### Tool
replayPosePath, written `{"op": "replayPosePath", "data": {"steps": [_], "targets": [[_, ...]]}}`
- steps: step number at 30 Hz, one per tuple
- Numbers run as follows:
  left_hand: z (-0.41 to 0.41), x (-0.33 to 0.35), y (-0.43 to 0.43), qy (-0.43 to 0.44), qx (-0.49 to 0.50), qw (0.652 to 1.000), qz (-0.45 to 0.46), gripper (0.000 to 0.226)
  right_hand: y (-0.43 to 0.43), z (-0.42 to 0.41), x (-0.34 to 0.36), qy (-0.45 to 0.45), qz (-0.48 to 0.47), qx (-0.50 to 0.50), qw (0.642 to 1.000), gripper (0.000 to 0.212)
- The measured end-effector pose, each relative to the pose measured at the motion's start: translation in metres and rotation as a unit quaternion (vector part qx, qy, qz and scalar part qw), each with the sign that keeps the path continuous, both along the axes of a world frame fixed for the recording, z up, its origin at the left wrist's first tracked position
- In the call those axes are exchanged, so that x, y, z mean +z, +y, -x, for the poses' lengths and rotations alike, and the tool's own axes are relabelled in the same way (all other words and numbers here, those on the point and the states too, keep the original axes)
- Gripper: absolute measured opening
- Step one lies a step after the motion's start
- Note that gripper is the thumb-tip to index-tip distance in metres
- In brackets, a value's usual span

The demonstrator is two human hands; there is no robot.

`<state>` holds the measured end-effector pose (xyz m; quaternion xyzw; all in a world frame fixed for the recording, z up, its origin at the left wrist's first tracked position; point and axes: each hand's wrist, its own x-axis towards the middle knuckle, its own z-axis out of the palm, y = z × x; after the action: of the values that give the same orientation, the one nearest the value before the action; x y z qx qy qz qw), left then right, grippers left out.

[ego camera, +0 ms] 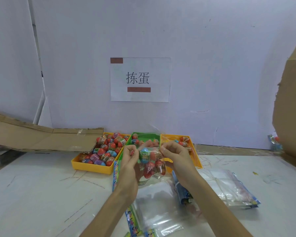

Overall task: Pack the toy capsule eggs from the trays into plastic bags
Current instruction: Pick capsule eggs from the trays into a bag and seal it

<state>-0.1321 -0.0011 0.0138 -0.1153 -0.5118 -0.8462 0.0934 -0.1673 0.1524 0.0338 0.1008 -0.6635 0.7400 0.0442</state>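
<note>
The left hand (130, 155) and right hand (173, 153) are each pinching a top corner of a clear plastic bag (151, 161), holding it off the white table (41, 194). Glossy red and blue capsule eggs (144, 155) are bulging inside. Behind sit the yellow tray (92, 166), the green tray (143, 135) and the orange tray (194, 151), close against the wall (212, 65); flat bags (157, 211) are lying below, with open tabletop at left.

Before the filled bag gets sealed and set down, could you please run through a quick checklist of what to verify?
1. Both hands grip the bag's top edge, left hand, right hand: ok.
2. Capsule eggs sit inside the clear plastic bag: ok.
3. Bag mouth fully closed: cannot tell.
4. Egg count correct: cannot tell, eggs overlap.
5. Eggs left for the next bag in the left yellow tray: ok.
6. Empty bags ready on the table: ok.
</note>
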Motion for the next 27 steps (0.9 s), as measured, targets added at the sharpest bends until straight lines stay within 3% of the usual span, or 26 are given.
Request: {"op": "replayPosePath", "data": {"steps": [8,13,17,21,27], "targets": [[-0.001,0.002,-0.005,-0.015,-0.065,0.997,-0.042,0.012,-0.001,0.003,-0.008,0.041,-0.059,-0.056,0.996,0.018],[-0.003,0.003,-0.003,-0.041,-0.056,0.997,-0.025,0.052,-0.001,0.003,-0.01,0.053,-0.08,-0.072,0.993,0.014],[-0.002,0.001,-0.005,-0.066,-0.036,0.997,0.012,0.066,-0.003,0.002,-0.011,0.067,-0.091,-0.064,0.992,0.012],[-0.007,0.004,-0.005,-0.078,-0.079,0.994,0.014,0.047,-0.005,0.001,-0.011,0.076,-0.083,-0.047,0.993,0.013],[-0.007,0.003,-0.002,-0.096,-0.063,0.993,0.015,0.053,-0.004,0.001,-0.011,0.092,-0.085,-0.04,0.991,0.011]]}}
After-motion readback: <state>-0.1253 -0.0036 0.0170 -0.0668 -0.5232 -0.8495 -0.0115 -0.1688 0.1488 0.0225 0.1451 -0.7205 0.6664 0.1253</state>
